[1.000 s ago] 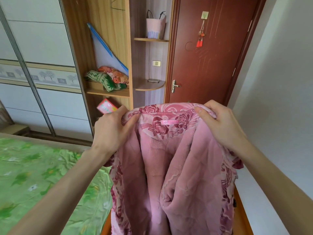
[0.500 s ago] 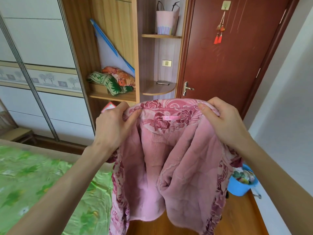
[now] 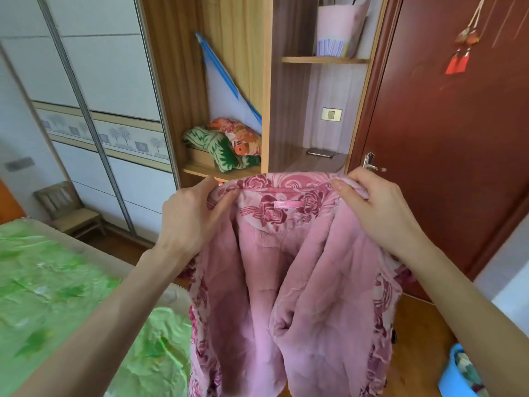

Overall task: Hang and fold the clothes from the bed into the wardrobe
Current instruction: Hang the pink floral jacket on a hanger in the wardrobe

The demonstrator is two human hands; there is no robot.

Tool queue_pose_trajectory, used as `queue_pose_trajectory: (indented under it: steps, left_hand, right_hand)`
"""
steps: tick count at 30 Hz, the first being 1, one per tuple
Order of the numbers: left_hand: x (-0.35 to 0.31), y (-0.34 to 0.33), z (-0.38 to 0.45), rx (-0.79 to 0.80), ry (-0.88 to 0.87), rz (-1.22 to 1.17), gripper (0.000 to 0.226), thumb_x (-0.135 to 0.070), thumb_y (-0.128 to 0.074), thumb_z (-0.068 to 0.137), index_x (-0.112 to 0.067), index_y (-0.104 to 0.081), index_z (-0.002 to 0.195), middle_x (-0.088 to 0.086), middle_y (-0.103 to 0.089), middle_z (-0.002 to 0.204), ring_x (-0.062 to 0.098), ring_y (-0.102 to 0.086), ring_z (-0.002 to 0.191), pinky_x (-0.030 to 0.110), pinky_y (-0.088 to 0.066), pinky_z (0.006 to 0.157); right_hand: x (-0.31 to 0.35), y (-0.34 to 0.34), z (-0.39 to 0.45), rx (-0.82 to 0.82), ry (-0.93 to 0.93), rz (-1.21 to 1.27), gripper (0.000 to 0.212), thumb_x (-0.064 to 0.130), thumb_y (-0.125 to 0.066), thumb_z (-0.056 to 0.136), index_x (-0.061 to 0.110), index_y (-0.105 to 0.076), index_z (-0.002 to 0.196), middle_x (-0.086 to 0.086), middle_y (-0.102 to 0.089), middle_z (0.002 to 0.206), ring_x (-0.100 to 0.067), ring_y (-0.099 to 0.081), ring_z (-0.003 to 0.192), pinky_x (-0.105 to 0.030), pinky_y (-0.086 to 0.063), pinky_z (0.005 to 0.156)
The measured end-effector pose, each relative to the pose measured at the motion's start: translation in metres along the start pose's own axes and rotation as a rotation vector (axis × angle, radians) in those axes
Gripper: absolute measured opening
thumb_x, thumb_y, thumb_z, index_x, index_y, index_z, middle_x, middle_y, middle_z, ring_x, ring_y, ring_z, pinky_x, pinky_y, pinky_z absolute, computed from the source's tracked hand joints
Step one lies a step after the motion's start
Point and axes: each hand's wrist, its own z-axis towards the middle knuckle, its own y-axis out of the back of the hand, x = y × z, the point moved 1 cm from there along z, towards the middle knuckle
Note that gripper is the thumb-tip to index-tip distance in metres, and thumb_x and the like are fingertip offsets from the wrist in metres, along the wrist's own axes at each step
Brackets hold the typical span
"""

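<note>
Wood-grain wardrobe (image 3: 206, 81), open, folded bedding on its shelf edge. Green-sheeted bed (image 3: 57, 296), lower left. Pink fleece jacket (image 3: 286, 282), hanging lining-out in the air beyond the bed's corner. Left hand (image 3: 191, 219) and right hand (image 3: 378, 213) each pinch a collar end. Advice: keep shoulders level, collar taut, before hangering.

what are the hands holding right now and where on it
Both hold the pink rose-patterned garment at its collar edge: the left hand pinches the left end, the right hand grips the right end.
</note>
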Motion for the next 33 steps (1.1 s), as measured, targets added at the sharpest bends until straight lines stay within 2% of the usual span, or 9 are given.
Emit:
queue_pose_trajectory:
  steps: [3, 7, 11, 16, 18, 24, 28, 31, 33]
  left_hand:
    - [0.01, -0.028, 0.028, -0.006, 0.062, 0.033, 0.044, -0.057, -0.062, 0.097, -0.019, -0.052, 0.078, -0.003, -0.056, 0.06, 0.035, -0.059, 0.065, 0.04, -0.047, 0.058]
    - [0.021, -0.061, 0.052, -0.031, 0.144, 0.082, 0.044, -0.054, -0.065, 0.097, -0.024, -0.043, 0.073, -0.006, -0.05, 0.056, 0.033, -0.053, 0.06, 0.035, -0.036, 0.056]
    - [0.031, -0.086, 0.069, -0.04, 0.234, 0.12, 0.048, -0.05, -0.068, 0.096, -0.03, -0.035, 0.067, -0.009, -0.045, 0.054, 0.03, -0.045, 0.058, 0.034, -0.032, 0.057]
    - [0.047, -0.109, 0.092, -0.072, 0.274, 0.167, 0.047, -0.052, -0.066, 0.097, -0.029, -0.037, 0.069, -0.008, -0.046, 0.054, 0.023, -0.046, 0.054, 0.033, -0.033, 0.054]
    - [0.056, -0.117, 0.103, -0.092, 0.28, 0.171, 0.046, -0.051, -0.066, 0.097, -0.027, -0.038, 0.069, -0.007, -0.046, 0.053, 0.015, -0.047, 0.052, 0.032, -0.032, 0.052]
    - [0.09, -0.143, 0.145, -0.147, 0.365, 0.212, 0.044, -0.053, -0.067, 0.096, -0.018, -0.05, 0.075, -0.002, -0.053, 0.057, 0.034, -0.054, 0.061, 0.04, -0.045, 0.057]
    - [0.122, -0.157, 0.175, -0.209, 0.387, 0.219, 0.044, -0.051, -0.069, 0.095, -0.018, -0.05, 0.073, -0.002, -0.053, 0.057, 0.029, -0.054, 0.059, 0.038, -0.043, 0.055]
    - [0.149, -0.165, 0.2, -0.252, 0.411, 0.214, 0.047, -0.049, -0.07, 0.096, -0.018, -0.045, 0.07, -0.002, -0.051, 0.055, 0.026, -0.051, 0.056, 0.036, -0.04, 0.054]
    - [0.167, -0.169, 0.214, -0.28, 0.424, 0.225, 0.048, -0.048, -0.07, 0.096, -0.019, -0.042, 0.069, -0.001, -0.05, 0.055, 0.028, -0.05, 0.055, 0.037, -0.041, 0.053]
  right_hand:
    - [-0.034, -0.016, 0.046, 0.059, 0.026, 0.037, 0.029, 0.04, -0.06, 0.103, 0.022, -0.053, 0.08, 0.007, -0.05, 0.064, -0.008, -0.046, 0.061, -0.037, -0.043, 0.066]
    - [-0.072, -0.042, 0.093, 0.124, 0.056, 0.108, 0.029, 0.039, -0.06, 0.103, 0.024, -0.052, 0.079, 0.012, -0.046, 0.062, -0.008, -0.043, 0.059, -0.033, -0.037, 0.061]
    - [-0.095, -0.069, 0.129, 0.182, 0.065, 0.206, 0.042, 0.034, -0.061, 0.104, 0.03, -0.038, 0.07, 0.008, -0.033, 0.061, -0.008, -0.033, 0.058, -0.028, -0.029, 0.057]
    - [-0.121, -0.099, 0.173, 0.206, 0.096, 0.263, 0.035, 0.032, -0.061, 0.104, 0.012, -0.051, 0.077, 0.005, -0.041, 0.064, -0.005, -0.039, 0.061, -0.02, -0.032, 0.057]
    - [-0.13, -0.113, 0.192, 0.199, 0.106, 0.283, 0.036, 0.033, -0.06, 0.104, 0.007, -0.052, 0.08, -0.001, -0.042, 0.066, -0.006, -0.039, 0.062, -0.022, -0.032, 0.058]
    - [-0.15, -0.159, 0.254, 0.172, 0.173, 0.272, 0.04, 0.037, -0.061, 0.103, 0.005, -0.051, 0.08, -0.002, -0.039, 0.064, -0.011, -0.036, 0.062, -0.029, -0.033, 0.058]
    - [-0.151, -0.19, 0.299, 0.211, 0.217, 0.293, 0.042, 0.037, -0.061, 0.103, 0.007, -0.047, 0.077, 0.002, -0.033, 0.064, -0.009, -0.033, 0.062, -0.033, -0.035, 0.059]
    - [-0.151, -0.219, 0.339, 0.257, 0.242, 0.312, 0.044, 0.038, -0.061, 0.103, 0.006, -0.046, 0.078, -0.011, -0.042, 0.067, -0.013, -0.04, 0.064, -0.041, -0.042, 0.068]
    - [-0.15, -0.239, 0.365, 0.298, 0.267, 0.314, 0.041, 0.039, -0.06, 0.103, 0.006, -0.052, 0.081, -0.012, -0.054, 0.072, -0.024, -0.052, 0.068, -0.044, -0.046, 0.072]
